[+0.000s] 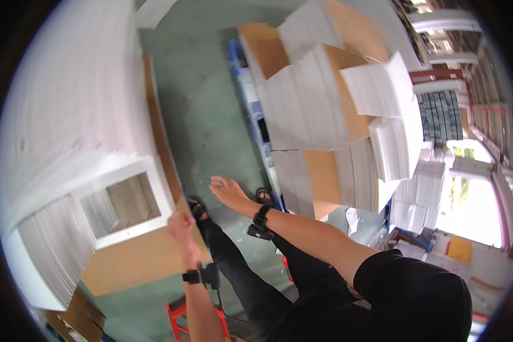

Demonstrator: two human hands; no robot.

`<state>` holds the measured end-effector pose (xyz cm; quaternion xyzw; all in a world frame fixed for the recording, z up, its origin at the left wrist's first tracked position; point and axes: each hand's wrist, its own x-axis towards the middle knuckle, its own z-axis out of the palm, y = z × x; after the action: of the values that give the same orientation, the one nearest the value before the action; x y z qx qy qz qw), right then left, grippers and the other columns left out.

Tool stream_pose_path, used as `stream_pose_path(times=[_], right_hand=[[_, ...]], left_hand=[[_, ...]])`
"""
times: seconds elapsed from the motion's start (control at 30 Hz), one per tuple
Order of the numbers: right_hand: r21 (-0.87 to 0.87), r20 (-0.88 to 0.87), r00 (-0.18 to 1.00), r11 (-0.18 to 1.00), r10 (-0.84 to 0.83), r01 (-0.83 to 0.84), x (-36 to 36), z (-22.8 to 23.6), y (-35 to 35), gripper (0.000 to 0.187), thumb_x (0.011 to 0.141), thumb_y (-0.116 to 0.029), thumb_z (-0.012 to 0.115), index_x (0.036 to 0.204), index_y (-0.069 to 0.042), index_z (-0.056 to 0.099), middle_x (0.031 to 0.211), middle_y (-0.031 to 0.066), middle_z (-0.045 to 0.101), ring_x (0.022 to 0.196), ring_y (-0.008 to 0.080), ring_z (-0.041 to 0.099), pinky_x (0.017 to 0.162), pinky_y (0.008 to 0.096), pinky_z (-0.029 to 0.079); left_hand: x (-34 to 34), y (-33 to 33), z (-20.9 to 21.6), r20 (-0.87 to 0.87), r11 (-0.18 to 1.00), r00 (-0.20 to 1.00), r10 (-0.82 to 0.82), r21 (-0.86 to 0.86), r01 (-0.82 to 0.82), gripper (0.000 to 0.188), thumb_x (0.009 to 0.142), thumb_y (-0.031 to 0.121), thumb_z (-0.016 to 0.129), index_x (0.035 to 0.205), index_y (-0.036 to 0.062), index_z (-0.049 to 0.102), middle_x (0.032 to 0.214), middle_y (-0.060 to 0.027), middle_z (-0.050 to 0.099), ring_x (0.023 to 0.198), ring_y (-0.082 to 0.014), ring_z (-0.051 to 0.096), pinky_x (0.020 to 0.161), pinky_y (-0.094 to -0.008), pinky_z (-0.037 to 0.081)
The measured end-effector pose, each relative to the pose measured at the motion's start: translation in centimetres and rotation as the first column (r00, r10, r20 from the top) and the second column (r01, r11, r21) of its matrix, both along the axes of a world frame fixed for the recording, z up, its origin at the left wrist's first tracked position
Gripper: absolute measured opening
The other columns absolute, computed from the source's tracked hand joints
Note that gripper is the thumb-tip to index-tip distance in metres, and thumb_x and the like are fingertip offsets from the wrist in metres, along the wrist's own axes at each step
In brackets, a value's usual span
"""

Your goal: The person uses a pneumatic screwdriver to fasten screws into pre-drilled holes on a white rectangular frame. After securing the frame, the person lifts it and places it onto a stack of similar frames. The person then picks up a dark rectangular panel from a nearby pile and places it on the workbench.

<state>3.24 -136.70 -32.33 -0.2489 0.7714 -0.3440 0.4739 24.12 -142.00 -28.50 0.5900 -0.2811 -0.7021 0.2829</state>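
My left hand (182,227) is beside the corner of a white rectangular frame (162,196) with a large cut-out window. Motion smears its fingers, and I cannot tell whether they touch the frame. The frame lies on brown board (137,268), against a tall stack of white sheets (77,85). Over the floor between the stacks, my right hand (232,195) holds nothing, its fingers loosely stretched out. Both wrists carry black straps with small dark devices.
Right of the aisle, piles of white sheets (308,102) and brown boards (328,176) rest on a blue pallet (251,102). A red stool (176,312) stands by my left forearm. My feet are on the green floor (202,114). More stacked sheets (419,194) stand farther right.
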Motion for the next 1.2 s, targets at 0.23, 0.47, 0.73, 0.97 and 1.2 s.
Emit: stream_pose_path(times=[0.23, 0.47, 0.73, 0.97, 1.2], right_hand=[[-0.061, 0.233, 0.882, 0.899, -0.410, 0.434, -13.9, 18.2, 12.7, 0.034, 0.105, -0.023, 0.061, 0.131, 0.000, 0.062, 0.109, 0.0071, 0.073, 0.092, 0.0129, 0.070, 0.080, 0.0263, 0.055], [-0.383, -0.173, 0.721, 0.720, -0.671, 0.579, -29.6, 32.9, 19.8, 0.030, 0.107, -0.017, 0.057, 0.131, 0.000, 0.061, 0.116, 0.0110, 0.065, 0.085, 0.0162, 0.069, 0.080, 0.0305, 0.058], [-0.393, 0.132, 0.637, 0.550, -0.760, 0.737, -40.2, 36.8, 18.1, 0.045, 0.102, -0.031, 0.067, 0.115, 0.012, 0.060, 0.096, 0.0127, 0.067, 0.066, 0.0131, 0.065, 0.060, 0.0279, 0.056], [-0.403, 0.047, 0.619, 0.552, -0.784, 0.730, -42.6, 34.2, 18.0, 0.030, 0.099, -0.030, 0.072, 0.094, -0.001, 0.066, 0.078, 0.0033, 0.065, 0.057, 0.0068, 0.055, 0.048, 0.0241, 0.048], [-0.618, -0.059, 0.612, 0.510, -0.788, 0.598, -40.5, 38.2, 18.5, 0.019, 0.104, -0.023, 0.066, 0.104, -0.005, 0.061, 0.084, 0.0021, 0.063, 0.061, 0.0067, 0.055, 0.057, 0.0238, 0.050]], left_hand=[[-28.2, 1.4, 19.8, 0.095, 0.703, 0.853, -0.513, -0.524, 0.481, 0.020, 0.102, 0.023, 0.067, 0.105, 0.0029, 0.067, 0.092, -0.0028, 0.067, 0.085, -0.0116, 0.061, 0.079, -0.0277, 0.049], [-52.1, -0.6, 30.9, 0.469, 0.025, 0.766, -0.439, -0.846, 0.532, 0.049, 0.100, 0.037, 0.067, 0.131, -0.0009, 0.061, 0.125, -0.0214, 0.063, 0.118, -0.0386, 0.057, 0.100, -0.0473, 0.048], [-59.4, 0.9, 29.4, 0.706, -0.272, 0.650, -0.281, -0.708, 0.652, 0.053, 0.097, 0.038, 0.070, 0.132, 0.0004, 0.061, 0.127, -0.0217, 0.064, 0.118, -0.0397, 0.058, 0.100, -0.0482, 0.048], [-59.2, 1.2, 28.8, 0.596, -0.210, 0.732, -0.330, -0.802, 0.559, 0.055, 0.093, 0.035, 0.075, 0.131, -0.0007, 0.058, 0.128, -0.0218, 0.062, 0.120, -0.0412, 0.055, 0.104, -0.0496, 0.044], [-56.6, 1.8, 29.5, 0.493, -0.053, 0.748, -0.444, -0.848, 0.527, 0.062, 0.092, 0.031, 0.075, 0.138, -0.0052, 0.051, 0.138, -0.0300, 0.052, 0.131, -0.0470, 0.046, 0.109, -0.0533, 0.039]])
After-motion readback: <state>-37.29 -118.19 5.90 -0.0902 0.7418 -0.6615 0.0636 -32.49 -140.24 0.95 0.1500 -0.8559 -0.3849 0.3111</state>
